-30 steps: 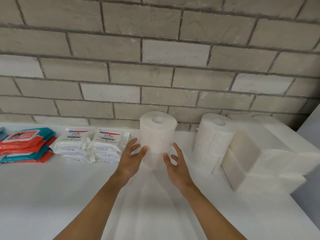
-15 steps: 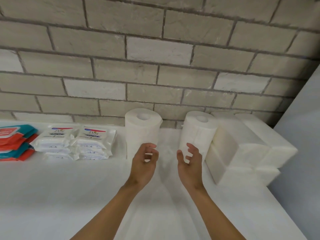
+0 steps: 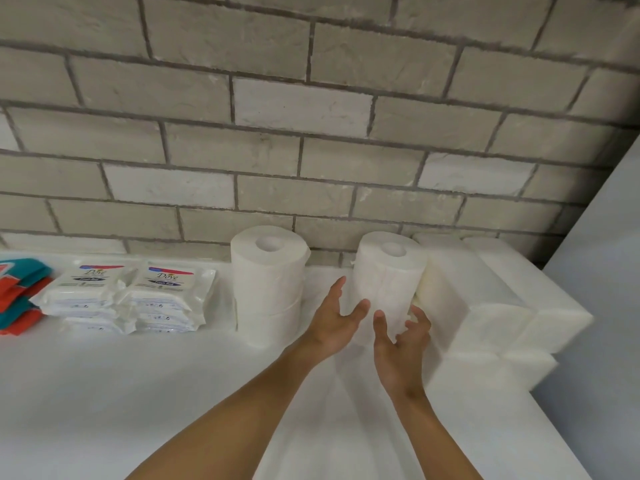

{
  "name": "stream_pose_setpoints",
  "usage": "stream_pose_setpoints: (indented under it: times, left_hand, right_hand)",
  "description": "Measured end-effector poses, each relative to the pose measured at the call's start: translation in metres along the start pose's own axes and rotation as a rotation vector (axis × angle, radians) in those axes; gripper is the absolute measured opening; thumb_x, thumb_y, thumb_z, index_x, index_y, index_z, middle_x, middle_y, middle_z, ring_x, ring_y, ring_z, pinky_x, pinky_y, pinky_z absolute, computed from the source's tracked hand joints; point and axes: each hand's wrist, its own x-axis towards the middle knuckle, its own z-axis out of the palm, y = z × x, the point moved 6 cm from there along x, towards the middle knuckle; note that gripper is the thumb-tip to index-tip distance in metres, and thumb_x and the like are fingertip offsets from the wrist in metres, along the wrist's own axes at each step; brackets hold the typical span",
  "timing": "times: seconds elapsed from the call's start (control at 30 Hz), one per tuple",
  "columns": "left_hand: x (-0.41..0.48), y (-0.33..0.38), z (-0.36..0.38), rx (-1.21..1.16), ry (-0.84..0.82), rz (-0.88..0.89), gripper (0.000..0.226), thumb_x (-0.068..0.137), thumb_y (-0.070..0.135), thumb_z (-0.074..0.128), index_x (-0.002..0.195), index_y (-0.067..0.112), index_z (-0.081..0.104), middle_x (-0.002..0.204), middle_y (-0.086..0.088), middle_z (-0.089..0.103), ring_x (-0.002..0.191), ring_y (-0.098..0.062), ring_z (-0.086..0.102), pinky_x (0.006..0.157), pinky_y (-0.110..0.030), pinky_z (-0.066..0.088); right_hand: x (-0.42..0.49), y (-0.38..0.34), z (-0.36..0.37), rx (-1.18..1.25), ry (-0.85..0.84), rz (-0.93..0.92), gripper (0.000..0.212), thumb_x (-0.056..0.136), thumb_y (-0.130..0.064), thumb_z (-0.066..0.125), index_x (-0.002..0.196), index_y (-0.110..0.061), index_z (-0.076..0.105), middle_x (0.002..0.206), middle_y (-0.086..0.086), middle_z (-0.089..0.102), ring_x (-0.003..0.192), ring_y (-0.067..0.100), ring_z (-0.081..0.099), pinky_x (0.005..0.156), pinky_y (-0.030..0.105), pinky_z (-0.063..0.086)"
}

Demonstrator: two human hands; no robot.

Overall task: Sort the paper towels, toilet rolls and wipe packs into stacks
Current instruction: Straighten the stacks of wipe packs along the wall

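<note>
Two hands, both spread wide and empty, reach in on the right-hand roll stack (image 3: 388, 282) in the head view: left hand (image 3: 334, 318) on its near-left side, right hand (image 3: 401, 336) low at its front. It stands on the white counter (image 3: 138, 393), touching the folded paper towels (image 3: 485, 299), with the other roll stack (image 3: 268, 282) apart on its left. Wipe packs (image 3: 128, 292) sit further left. My take: cup the lower roll from both sides and keep the pile upright, since squeezing only the top one could tip it.
</note>
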Motion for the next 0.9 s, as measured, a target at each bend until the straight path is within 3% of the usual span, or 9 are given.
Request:
stream_pose_setpoints:
  times: [0.13,0.23,0.33,0.47,0.6,0.77,0.9]
  left_hand:
    - [0.012,0.007,0.014,-0.054,-0.011,0.032,0.078,0.089,0.056,0.053,0.152,0.036,0.011,0.16,0.005,0.022,0.145,-0.026,0.028,0.113,-0.043,0.034]
    - [0.018,0.007,0.02,-0.133,-0.004,0.059,0.082,0.088,0.052,0.058,0.152,0.037,0.008,0.158,0.005,0.024,0.142,-0.025,0.032,0.111,-0.044,0.039]
    - [0.02,0.008,0.021,-0.185,0.029,0.051,0.084,0.09,0.045,0.06,0.153,0.036,0.006,0.157,0.003,0.025,0.141,-0.025,0.034,0.11,-0.042,0.04]
    - [0.024,0.008,0.022,-0.171,0.01,0.093,0.082,0.088,0.051,0.059,0.153,0.039,0.009,0.156,0.006,0.029,0.14,-0.022,0.035,0.11,-0.044,0.04]
    - [0.025,0.007,0.02,-0.157,0.027,0.094,0.08,0.087,0.054,0.057,0.152,0.04,0.012,0.155,0.007,0.031,0.139,-0.022,0.036,0.11,-0.046,0.041]
    - [0.02,0.002,0.012,-0.221,0.072,0.131,0.074,0.089,0.048,0.058,0.151,0.038,0.018,0.149,0.01,0.038,0.133,-0.015,0.04,0.106,-0.036,0.044]
    - [0.017,-0.005,0.004,-0.244,0.111,0.15,0.072,0.089,0.047,0.059,0.15,0.037,0.021,0.147,0.01,0.041,0.132,-0.015,0.043,0.105,-0.035,0.045]
  right_hand:
    - [0.011,0.008,-0.009,-0.072,0.003,0.006,0.079,0.096,-0.043,0.052,0.153,-0.017,0.004,0.157,0.007,0.022,0.144,0.024,0.025,0.116,0.041,0.03]
    - [0.022,0.013,-0.008,-0.043,-0.051,0.027,0.077,0.096,-0.05,0.047,0.154,-0.026,0.002,0.159,0.001,0.023,0.145,0.021,0.025,0.116,0.045,0.03]
    - [0.029,0.014,-0.002,0.038,-0.1,0.023,0.072,0.093,-0.056,0.047,0.151,-0.041,0.006,0.156,-0.005,0.03,0.142,0.018,0.033,0.112,0.046,0.037]
    - [0.035,0.011,0.001,0.046,-0.084,-0.022,0.067,0.096,-0.048,0.047,0.151,-0.042,0.01,0.155,-0.007,0.032,0.14,0.017,0.035,0.109,0.045,0.041]
    - [0.037,0.011,0.002,0.07,-0.08,-0.02,0.07,0.087,-0.057,0.052,0.147,-0.046,0.017,0.15,-0.007,0.04,0.135,0.019,0.043,0.104,0.046,0.047]
    - [0.035,0.01,0.005,0.14,-0.111,-0.028,0.059,0.095,-0.036,0.056,0.146,-0.04,0.027,0.141,-0.004,0.05,0.126,0.015,0.052,0.094,0.033,0.053]
    - [0.031,0.01,0.014,0.138,-0.12,0.005,0.059,0.094,-0.037,0.056,0.146,-0.037,0.027,0.138,0.002,0.049,0.123,0.02,0.052,0.095,0.045,0.054]
